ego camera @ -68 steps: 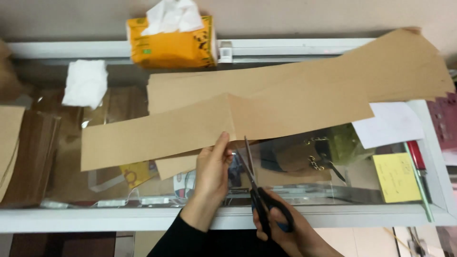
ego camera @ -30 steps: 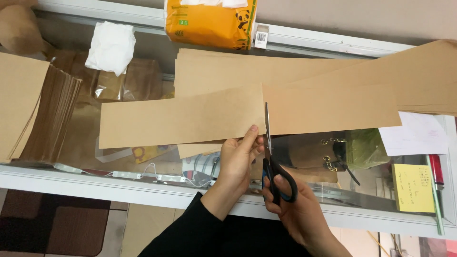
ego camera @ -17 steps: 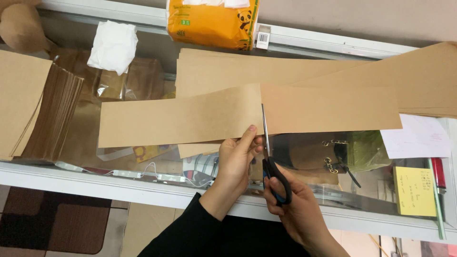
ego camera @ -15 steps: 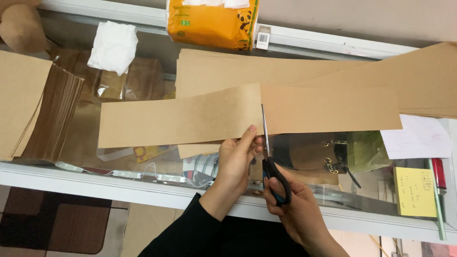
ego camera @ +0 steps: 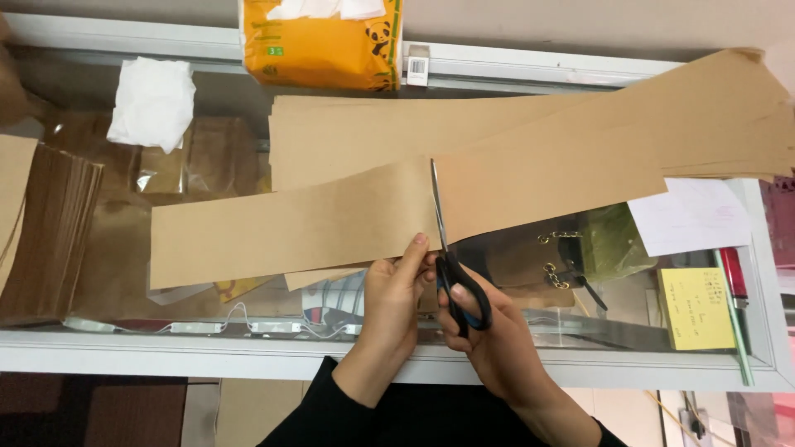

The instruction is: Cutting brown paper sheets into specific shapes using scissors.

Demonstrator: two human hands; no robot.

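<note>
Right hand [ego camera: 489, 331] has its fingers through the black handles of the scissors [ego camera: 451, 248], squeezing them, and the blades stand upright in a long strip of brown paper [ego camera: 331, 219]. Left hand [ego camera: 396, 294] pinches the bottom edge of that strip just beside the blades, thumb under and fingers on top. The strip lies across the glass counter [ego camera: 580, 364].

Those left fingers are very close to the blades, so I think a quick snip could nip them. The paper is long and floppy, so it could sag or slide and make the cut crooked.

More brown sheets [ego camera: 530, 136] lie under and behind the strip and could get cut by mistake. Near them are an orange tissue pack [ego camera: 323, 45], a white tissue [ego camera: 153, 99], a yellow sticky note [ego camera: 696, 306] and a red pen [ego camera: 733, 273].
</note>
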